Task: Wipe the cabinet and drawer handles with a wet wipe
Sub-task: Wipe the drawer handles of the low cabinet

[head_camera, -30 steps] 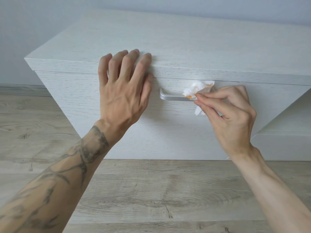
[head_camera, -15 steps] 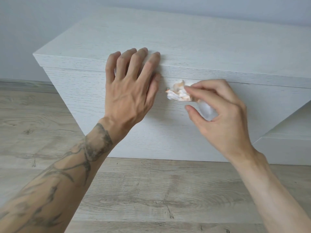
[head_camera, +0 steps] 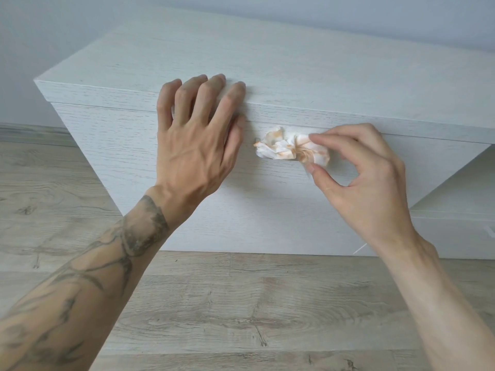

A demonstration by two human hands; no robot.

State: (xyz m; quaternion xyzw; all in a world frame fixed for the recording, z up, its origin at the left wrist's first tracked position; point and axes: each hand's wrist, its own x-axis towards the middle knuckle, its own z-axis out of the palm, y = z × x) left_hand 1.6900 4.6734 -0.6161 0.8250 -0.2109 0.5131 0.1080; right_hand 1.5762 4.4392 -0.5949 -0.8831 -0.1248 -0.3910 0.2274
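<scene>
A low, pale wood-grain cabinet [head_camera: 267, 57] stands on a grey-brown plank floor [head_camera: 241, 303] against a plain light wall [head_camera: 53, 36]. The left hand [head_camera: 195, 153], below a tattooed forearm, lies with its fingers spread and nearly straight, palm on the drawer front [head_camera: 120, 140] and fingertips over the top's front edge, gripping nothing. Just to its right, the right hand [head_camera: 367, 183] pinches a crumpled wet wipe [head_camera: 284, 149], white with orange stains, between thumb and forefinger against the drawer front. The wipe covers the handle, so the handle cannot be made out. At the far right, a lower white unit [head_camera: 455, 231] is cut off by the frame.
</scene>
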